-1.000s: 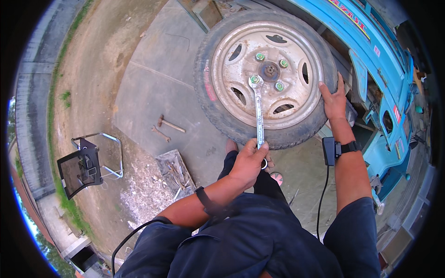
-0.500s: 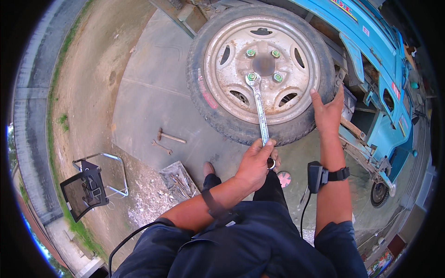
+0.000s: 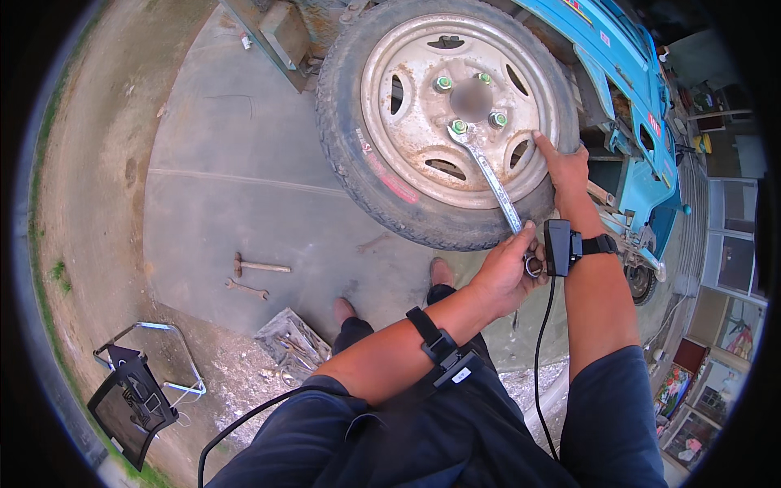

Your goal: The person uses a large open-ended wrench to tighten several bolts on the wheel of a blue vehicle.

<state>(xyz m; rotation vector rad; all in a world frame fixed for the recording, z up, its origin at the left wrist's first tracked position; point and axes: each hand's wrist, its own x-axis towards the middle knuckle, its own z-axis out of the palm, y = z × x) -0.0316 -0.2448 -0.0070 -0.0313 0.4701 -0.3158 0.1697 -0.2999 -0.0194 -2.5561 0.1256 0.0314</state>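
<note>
A wheel with a black tyre point(image 3: 346, 167) and a rusty pale rim point(image 3: 407, 142) stands in front of me. Green-marked nuts point(image 3: 499, 119) surround its hub. The open jaw of a long silver combination wrench point(image 3: 495, 185) is at the lower left nut point(image 3: 460, 127). My left hand point(image 3: 508, 267) is closed around the wrench's lower end, and its ring end shows beside the fingers. My right hand point(image 3: 564, 169) lies against the wheel's right side, thumb out toward the rim, other fingers partly hidden along the tyre.
A blue vehicle point(image 3: 626, 65) stands at the right behind the wheel. On the ground at left lie a hammer point(image 3: 264, 266) and a rusty open-ended wrench point(image 3: 246, 289). A tray of tools point(image 3: 294, 337) is near my feet. A chair-like metal frame point(image 3: 167, 358) stands at lower left.
My left hand and the wrench's handle have swung to the right, its jaw staying at the nut. My right hand's thumb has come further onto the rim edge. The whole view has shifted and turned.
</note>
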